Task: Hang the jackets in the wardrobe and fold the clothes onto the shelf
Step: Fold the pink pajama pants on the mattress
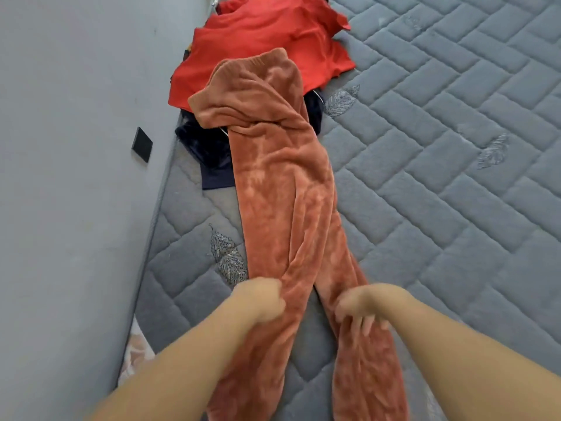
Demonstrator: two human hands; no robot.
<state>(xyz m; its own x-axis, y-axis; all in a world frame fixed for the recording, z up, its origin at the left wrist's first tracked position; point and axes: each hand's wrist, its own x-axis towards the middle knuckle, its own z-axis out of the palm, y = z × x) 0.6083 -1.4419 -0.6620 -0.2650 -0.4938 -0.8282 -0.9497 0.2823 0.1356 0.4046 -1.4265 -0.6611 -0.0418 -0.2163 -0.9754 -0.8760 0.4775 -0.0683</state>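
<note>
Head view, two hands (261,300) (362,308) gripping one fleece trousers (282,183)

Both hands blurred; left hand (261,299) fingers buried in the fleece trousers (282,189), right fingertips (361,325) smeared. Trouser cuffs below the fingers were cut off by the bottom edge. Dark garment (209,147) beyond the fingers was mostly hidden under the trousers and red garment (261,47).

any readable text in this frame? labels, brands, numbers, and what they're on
None readable.
The rust fleece trousers, red garment and dark garment show no visible tag or print.
The mattress carries only stitched leaf motifs.
The black wall plate is blank.
</note>
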